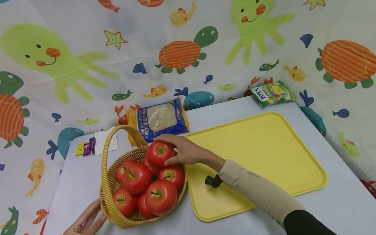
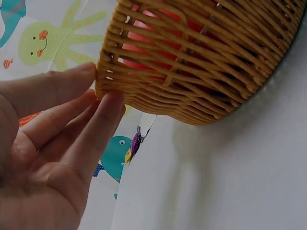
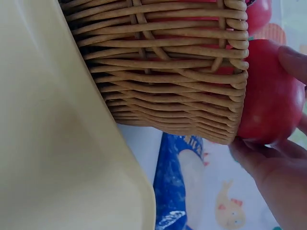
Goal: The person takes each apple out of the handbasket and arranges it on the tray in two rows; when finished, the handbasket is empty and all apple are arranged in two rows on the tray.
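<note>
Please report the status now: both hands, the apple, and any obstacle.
Right hand grips top apple in basket. Left hand open, fingers touching basket wall. Yellow tray beside basket; nothing between them.

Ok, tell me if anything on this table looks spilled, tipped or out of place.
Nothing stands out. The basket sits upright, its tomatoes piled inside, none spilled. The left hand touches its side; the right hand grips the top tomato. The yellow tray lies flat beside it.
</note>
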### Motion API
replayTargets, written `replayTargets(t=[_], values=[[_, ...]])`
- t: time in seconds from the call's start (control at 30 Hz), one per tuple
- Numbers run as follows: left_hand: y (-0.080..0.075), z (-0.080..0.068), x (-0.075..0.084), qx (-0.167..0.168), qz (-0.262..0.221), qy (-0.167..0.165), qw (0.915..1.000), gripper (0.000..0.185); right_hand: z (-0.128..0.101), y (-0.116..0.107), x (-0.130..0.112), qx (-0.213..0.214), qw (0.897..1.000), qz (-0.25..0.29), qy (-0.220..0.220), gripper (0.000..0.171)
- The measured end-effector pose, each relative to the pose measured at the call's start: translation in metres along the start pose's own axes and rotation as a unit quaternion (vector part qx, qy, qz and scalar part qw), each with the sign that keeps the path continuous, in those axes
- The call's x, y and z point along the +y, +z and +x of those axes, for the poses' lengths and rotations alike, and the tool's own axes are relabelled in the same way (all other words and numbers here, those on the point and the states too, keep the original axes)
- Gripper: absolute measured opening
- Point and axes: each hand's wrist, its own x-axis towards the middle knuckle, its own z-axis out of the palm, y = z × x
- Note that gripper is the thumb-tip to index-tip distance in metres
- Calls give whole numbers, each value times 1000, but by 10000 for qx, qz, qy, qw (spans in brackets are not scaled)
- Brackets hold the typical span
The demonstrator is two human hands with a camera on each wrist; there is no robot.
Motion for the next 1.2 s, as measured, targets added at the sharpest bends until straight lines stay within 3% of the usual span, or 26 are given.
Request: replayTargets(t=[0.17, 0.3, 0.47, 0.63, 0.73, 1.2], values=[[0, 1, 1, -18, -13, 84, 10000, 66, -4, -8, 0, 525, 9970, 573, -69, 76], [-1, 0, 2, -25, -65, 89, 9999, 65, -10, -26, 3, 1259, 9879, 901, 109, 76], [0, 1, 4, 83, -50, -68, 9999, 65, -16, -47, 19, 1936, 9767, 563, 735, 75], [0, 1, 4, 145, -107, -106, 9998, 67, -18, -48, 39, 1719, 9735, -25, 1505, 75], [1, 1, 4, 103, -146, -43, 9998, 65, -18, -44, 49, 1588, 9715, -183, 1752, 75], [3, 1, 3, 124, -220, 115, 9996, 58, -16, -37, 69, 1296, 9761, -419, 1693, 77]])
